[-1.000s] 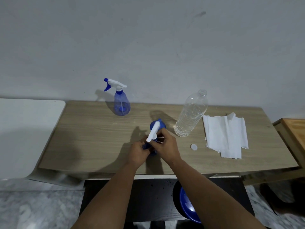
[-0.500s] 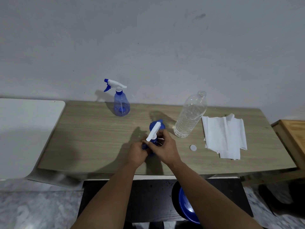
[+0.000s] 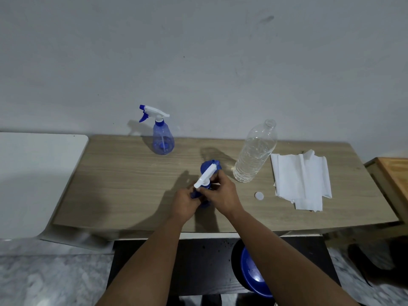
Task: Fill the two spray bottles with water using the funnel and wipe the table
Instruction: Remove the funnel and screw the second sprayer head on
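A blue spray bottle (image 3: 163, 138) with a white and blue trigger head stands upright at the back of the wooden table (image 3: 123, 184). Near the table's front middle, my left hand (image 3: 184, 203) grips the body of a second blue spray bottle (image 3: 204, 204), mostly hidden by both hands. My right hand (image 3: 221, 193) is curled round the base of that bottle's white spray head (image 3: 205, 176). A blue funnel (image 3: 209, 166) lies just behind the hands. An uncapped clear water bottle (image 3: 256, 153) stands to the right, with its white cap (image 3: 258, 195) on the table.
A stack of white paper towels (image 3: 302, 180) lies at the table's right. A white surface (image 3: 33, 177) adjoins the left end, and a wooden piece (image 3: 393, 173) stands past the right end. A blue bowl (image 3: 254, 274) sits under the table's front edge.
Both hands stay on the near spray bottle; the white spray head has shifted only slightly. The view has tilted a little.
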